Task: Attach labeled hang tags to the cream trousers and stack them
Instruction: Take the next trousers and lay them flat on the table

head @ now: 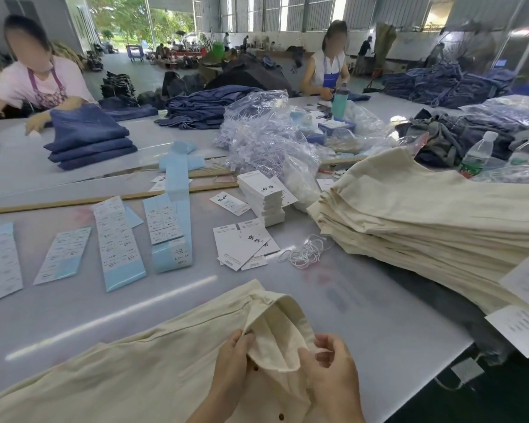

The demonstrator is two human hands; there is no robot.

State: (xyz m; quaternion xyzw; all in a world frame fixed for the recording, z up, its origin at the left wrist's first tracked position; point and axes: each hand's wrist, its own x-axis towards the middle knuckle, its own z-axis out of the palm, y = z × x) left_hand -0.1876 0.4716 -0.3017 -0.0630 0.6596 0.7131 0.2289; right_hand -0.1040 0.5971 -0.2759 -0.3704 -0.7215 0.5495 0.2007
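Along the left of the frame, the label sheets (116, 239) lie in rows on the grey table (364, 315), and just right of them, at centre, sits a fan of loose hang tags (245, 245) with a taller stack of hang tags (261, 193) above it and a tangle of white strings (306, 251) to its right. At lower centre, 1 pair of cream trousers (119, 370) is spread out with its waistband turned open; the left hand (231, 364) pinches the pale inner lining (275, 346) between thumb and fingers, and the right hand (330, 367), fingers curled, grips the same flap from the other side. The step in hand looks like opening the waist to find an attachment point, with no tag on it yet. Next calls for 1 hand to let go and fetch a labeled tag and a string from centre. The pile of cream trousers (440, 215) fills the right of the frame.
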